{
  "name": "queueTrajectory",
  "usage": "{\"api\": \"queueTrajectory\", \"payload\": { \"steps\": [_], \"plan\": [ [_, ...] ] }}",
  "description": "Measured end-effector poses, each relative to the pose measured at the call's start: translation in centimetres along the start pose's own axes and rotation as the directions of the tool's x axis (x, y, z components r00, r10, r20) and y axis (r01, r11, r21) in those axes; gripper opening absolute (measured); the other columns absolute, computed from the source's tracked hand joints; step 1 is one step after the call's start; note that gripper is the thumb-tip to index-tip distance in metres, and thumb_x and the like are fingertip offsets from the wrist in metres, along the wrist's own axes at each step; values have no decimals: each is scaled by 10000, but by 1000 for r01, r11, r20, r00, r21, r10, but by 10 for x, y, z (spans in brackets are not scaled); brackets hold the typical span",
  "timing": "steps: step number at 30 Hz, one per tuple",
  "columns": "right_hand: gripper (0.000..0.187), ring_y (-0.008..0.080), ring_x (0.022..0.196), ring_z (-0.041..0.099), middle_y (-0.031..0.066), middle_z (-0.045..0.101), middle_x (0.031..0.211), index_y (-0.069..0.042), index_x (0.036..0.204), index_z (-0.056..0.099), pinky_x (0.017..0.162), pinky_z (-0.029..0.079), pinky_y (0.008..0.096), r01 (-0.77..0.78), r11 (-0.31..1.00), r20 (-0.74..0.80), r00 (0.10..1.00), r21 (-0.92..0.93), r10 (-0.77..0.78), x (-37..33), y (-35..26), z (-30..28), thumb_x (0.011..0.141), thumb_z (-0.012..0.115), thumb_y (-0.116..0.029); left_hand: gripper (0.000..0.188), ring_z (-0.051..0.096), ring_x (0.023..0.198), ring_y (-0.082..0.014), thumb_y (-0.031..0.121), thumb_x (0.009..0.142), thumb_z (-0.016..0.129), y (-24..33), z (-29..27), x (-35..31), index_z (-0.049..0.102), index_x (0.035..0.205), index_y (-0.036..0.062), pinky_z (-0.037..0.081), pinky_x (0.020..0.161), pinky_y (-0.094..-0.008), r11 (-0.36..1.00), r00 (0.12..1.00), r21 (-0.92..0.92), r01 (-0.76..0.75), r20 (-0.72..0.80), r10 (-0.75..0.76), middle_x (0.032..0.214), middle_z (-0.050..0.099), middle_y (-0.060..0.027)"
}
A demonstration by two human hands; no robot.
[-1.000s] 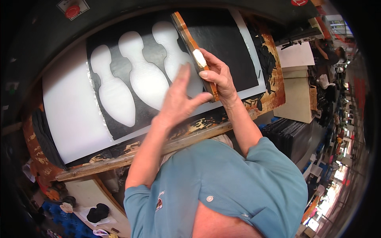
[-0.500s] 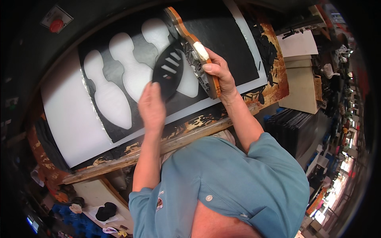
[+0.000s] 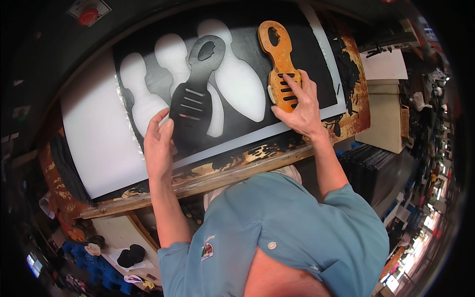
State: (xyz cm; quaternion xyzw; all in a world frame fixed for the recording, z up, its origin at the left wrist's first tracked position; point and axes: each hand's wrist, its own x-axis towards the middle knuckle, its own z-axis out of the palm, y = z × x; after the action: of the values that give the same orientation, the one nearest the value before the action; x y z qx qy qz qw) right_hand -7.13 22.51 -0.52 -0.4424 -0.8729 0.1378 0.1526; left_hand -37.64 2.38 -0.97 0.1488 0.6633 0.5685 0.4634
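An orange sole-shaped cutting die (image 3: 283, 58) with a looped end and several slots lies on a black sheet (image 3: 311, 54). My right hand (image 3: 306, 110) grips its lower end, thumb at the left edge and fingers over the slots and right side. Left of it, my left hand (image 3: 159, 148) pinches the edge of a black cut-out piece (image 3: 190, 116) that has the same outline, slots and looped end. This piece is tilted over the sheet and partly covers the sole-shaped holes (image 3: 240, 91), through which a white surface shows.
Under the sheet lies a white board (image 3: 86, 143), bare at the left. A wooden rail (image 3: 198, 190) edges the bench in front of me. Black scraps litter the bench around the board. A red button (image 3: 89, 17) sits at the upper left; stacked black sheets (image 3: 371, 166) stand at right.
The die has gone from upright in my right hand to lying flat on the sheet, farther right. My left hand has drawn the black piece away from it, leftward.
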Motion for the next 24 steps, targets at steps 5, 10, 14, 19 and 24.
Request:
{"api": "queueTrajectory", "payload": {
  "steps": [5,10,14,19,24],
  "plan": [
    [553,418,1245,612,245,669,1345,21,1301,718,1078,507,479,255,931,-247,950,261,-191,53,-21,7,854,832,-284,376,535,790,-40,267,1052,693,8,14,41,696,1304,-12,420,697,-205,998,976,60,16,216,-28,1015,694,13],
    [545,406,1229,653,222,706,1325,34,1297,707,1082,522,470,363,826,-155,932,432,-329,118,-54,63,945,804,-370,156,589,1283,-199,142,970,682,13,34,73,715,1074,30,438,1104,-329,991,903,-20,-134,409,130,1493,625,-147],
    [508,372,1312,617,174,701,1377,-22,1390,686,1138,467,462,456,857,-67,889,241,-454,131,-58,81,1006,726,-353,138,443,1540,-304,134,925,674,11,43,86,710,1005,28,318,1264,-390,967,870,-117,-228,420,256,1680,436,-269],
    [302,299,1154,686,140,765,1192,-35,1242,772,1018,524,383,250,805,-24,959,538,-281,133,-49,80,1074,646,-254,155,496,1506,-306,123,934,635,17,61,87,685,1045,28,404,1217,-408,949,795,-259,-180,530,295,1694,393,-295],
    [357,105,898,654,19,747,1012,-26,1174,773,818,502,248,-49,644,36,999,763,32,142,-38,79,1153,561,-312,492,732,1152,-226,-44,957,570,32,61,43,520,1446,-32,589,957,-343,998,907,-16,-58,416,60,1406,653,-235]
  ]
}}
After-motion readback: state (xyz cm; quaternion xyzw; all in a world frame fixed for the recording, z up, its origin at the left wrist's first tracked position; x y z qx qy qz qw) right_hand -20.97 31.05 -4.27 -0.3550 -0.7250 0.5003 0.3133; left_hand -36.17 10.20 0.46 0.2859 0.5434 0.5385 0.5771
